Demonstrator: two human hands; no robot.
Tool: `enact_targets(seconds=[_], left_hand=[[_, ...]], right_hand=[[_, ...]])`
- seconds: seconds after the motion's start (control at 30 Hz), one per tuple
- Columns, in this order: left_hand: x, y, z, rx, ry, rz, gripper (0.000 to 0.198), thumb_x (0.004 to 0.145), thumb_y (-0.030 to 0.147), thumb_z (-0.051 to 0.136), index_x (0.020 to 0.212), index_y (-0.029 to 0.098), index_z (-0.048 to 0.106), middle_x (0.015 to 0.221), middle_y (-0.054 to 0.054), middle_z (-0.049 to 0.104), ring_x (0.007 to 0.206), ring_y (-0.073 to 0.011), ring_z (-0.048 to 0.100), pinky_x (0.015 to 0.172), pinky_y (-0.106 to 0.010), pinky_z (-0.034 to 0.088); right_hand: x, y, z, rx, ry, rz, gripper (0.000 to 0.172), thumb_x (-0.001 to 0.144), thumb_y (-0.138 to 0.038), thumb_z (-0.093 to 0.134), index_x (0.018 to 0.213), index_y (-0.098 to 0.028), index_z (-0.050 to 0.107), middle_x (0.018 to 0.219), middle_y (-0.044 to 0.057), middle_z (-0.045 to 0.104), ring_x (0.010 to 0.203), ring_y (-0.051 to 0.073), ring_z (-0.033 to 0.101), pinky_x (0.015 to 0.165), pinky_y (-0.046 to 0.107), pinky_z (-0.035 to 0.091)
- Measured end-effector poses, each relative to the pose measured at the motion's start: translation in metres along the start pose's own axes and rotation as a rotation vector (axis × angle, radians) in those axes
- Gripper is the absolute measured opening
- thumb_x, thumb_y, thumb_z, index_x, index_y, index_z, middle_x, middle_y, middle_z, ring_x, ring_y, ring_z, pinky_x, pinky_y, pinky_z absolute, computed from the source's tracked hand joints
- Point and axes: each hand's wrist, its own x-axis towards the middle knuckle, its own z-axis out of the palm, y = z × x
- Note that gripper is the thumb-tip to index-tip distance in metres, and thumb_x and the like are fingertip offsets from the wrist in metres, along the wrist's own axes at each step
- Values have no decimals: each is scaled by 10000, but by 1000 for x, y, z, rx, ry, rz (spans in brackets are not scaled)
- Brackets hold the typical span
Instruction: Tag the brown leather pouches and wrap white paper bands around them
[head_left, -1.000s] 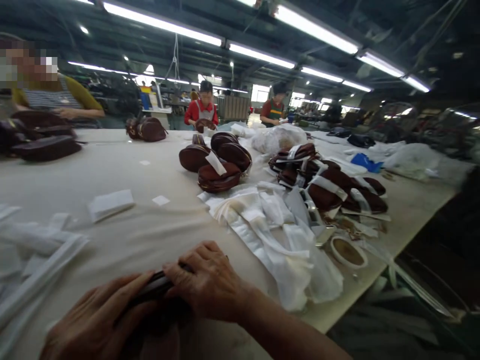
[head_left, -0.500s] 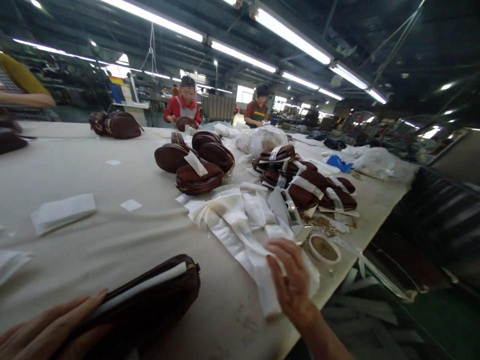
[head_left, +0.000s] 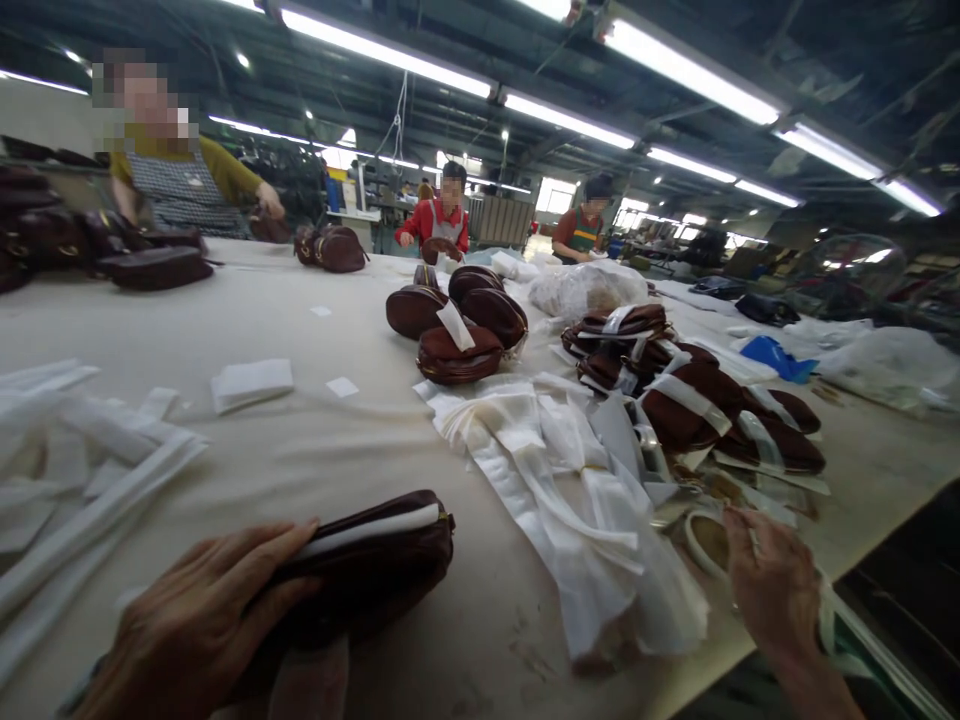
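My left hand [head_left: 202,610] is closed around a dark brown leather pouch [head_left: 375,580] at the lower left. The pouch's zip is open, and a white paper edge shows along its opening. A pale strip [head_left: 311,680] hangs below it. My right hand [head_left: 776,580] is at the right table edge, fingers bent and pressed together against the rim of a white ring-shaped roll [head_left: 701,545] with a brownish middle. What its fingertips hold, if anything, is hidden. Left of that hand lies a fanned heap of white paper strips [head_left: 555,500].
Brown pouches with white bands [head_left: 690,405] are piled at the right, and several more [head_left: 459,350] stand mid-table. White strips [head_left: 67,470] lie at the left. Clear plastic [head_left: 589,288] and a blue piece [head_left: 776,357] sit farther back. Co-workers [head_left: 439,225] work across the table.
My right hand has moved off the white strips, rightward to the ring-shaped roll. The view has turned left, showing another co-worker. My left hand still holds the pouch.
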Motion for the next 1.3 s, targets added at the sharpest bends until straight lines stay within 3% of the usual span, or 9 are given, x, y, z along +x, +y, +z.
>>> enact_targets(seconds=[0.1,0.17,0.27,0.33,0.43,0.6,0.87,1.13,1.3], left_hand=[[10,4,-7,49,-20,60,310,938,491,420,1111,287,578,945,54,663,778,-134,637,701,-223,485],[13,7,-9,39,-2,72,306,944,470,418,1070,254,594,922,30,670,766,-138,641,695,-222,492],[12,10,-8,0,27,42,302,945,442,424,1066,235,607,922,-1,672,777,-156,640,702,-242,499],[10,12,-6,-21,24,-2,307,943,442,427,1083,239,609,944,-11,670,801,-167,636,712,-255,502],[8,15,-6,-39,20,-21,307,951,429,423,1083,225,612,953,-20,667,806,-163,627,712,-251,498],[11,15,-8,-40,35,28,270,970,326,411,1098,178,597,965,-35,660,822,-147,619,733,-235,484],[12,13,-10,-11,2,58,254,974,263,401,1114,149,579,964,-48,664,829,-146,619,744,-229,489],[9,17,-6,-73,42,10,278,988,272,366,1107,145,582,964,-45,655,819,-148,604,734,-250,464],[11,21,-8,-98,17,-39,290,996,291,338,1089,159,579,959,-35,654,815,-154,605,740,-275,447]], right_hand=[[12,-52,-2,145,-8,-18,487,832,-626,398,773,-195,617,773,112,650,737,253,600,687,382,460],[21,-94,8,185,-194,-40,495,822,-649,401,699,-206,586,686,76,630,646,213,582,616,329,427],[40,-152,42,149,-438,-81,445,850,-582,428,616,-215,524,597,35,589,577,172,553,573,289,378],[53,-180,73,133,-511,-103,351,843,-495,519,646,-206,543,608,20,598,589,157,562,565,269,371],[68,-206,116,91,-600,-121,220,804,-387,637,797,-170,599,777,28,652,721,155,604,642,263,430],[80,-223,158,4,-691,-114,274,877,-381,577,1012,-143,597,1028,55,624,921,174,601,808,376,498],[88,-217,178,-23,-824,-103,245,906,-358,544,1028,-155,606,1028,51,631,894,162,615,794,365,519],[94,-215,157,100,-676,-121,184,890,-322,567,931,-151,621,945,32,643,869,154,610,795,358,502],[100,-228,128,282,-528,-125,59,750,-231,626,714,-186,639,714,17,662,736,195,626,687,324,466]])
